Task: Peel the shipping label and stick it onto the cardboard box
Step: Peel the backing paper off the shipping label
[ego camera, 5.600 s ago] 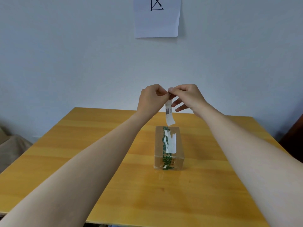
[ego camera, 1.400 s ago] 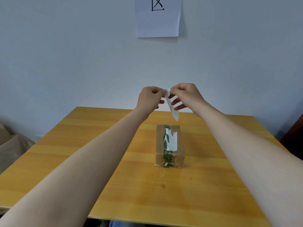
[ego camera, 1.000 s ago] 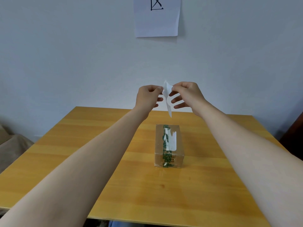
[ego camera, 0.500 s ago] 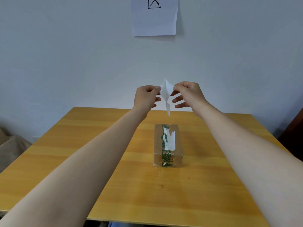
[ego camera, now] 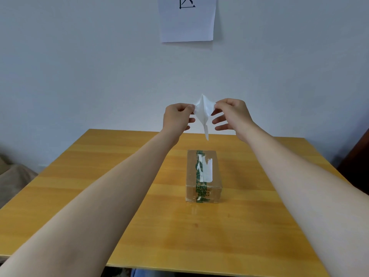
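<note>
My left hand [ego camera: 176,116] and right hand [ego camera: 232,114] each pinch one side of the label [ego camera: 203,112], its layers spread apart, in the air above the box [ego camera: 203,176] on the bench [ego camera: 99,176].

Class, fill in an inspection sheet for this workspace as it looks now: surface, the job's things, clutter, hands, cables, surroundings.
Surface: wooden table, with the box standing near its middle.
Job's things: cardboard box with green printed tape and a white patch on top; shipping label held in the air beyond the box, its two layers spread apart at the top.
Clutter: nothing seen.
Hands: left hand and right hand each pinch one layer of the label.
Cables: nothing seen.
Surroundings: pale wall with a sheet of paper high up; beige shape at the left edge and dark shape at the right edge, both too cut off to identify.
</note>
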The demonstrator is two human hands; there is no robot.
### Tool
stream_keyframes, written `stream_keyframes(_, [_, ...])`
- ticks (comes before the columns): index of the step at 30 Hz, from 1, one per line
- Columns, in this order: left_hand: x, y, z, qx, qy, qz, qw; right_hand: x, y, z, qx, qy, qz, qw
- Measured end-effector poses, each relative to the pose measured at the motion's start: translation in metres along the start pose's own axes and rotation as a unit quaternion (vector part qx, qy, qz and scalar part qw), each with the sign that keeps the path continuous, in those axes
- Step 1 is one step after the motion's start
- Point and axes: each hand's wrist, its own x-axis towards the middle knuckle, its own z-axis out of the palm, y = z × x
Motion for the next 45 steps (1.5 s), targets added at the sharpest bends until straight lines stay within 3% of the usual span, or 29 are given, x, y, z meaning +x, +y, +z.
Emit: stream_keyframes(45, [0.010, -0.010, -0.016, -0.042, 0.037, -0.034, 0.998, 0.004, 0.008, -0.013, 0.110, 0.061, 0.005, 0.992])
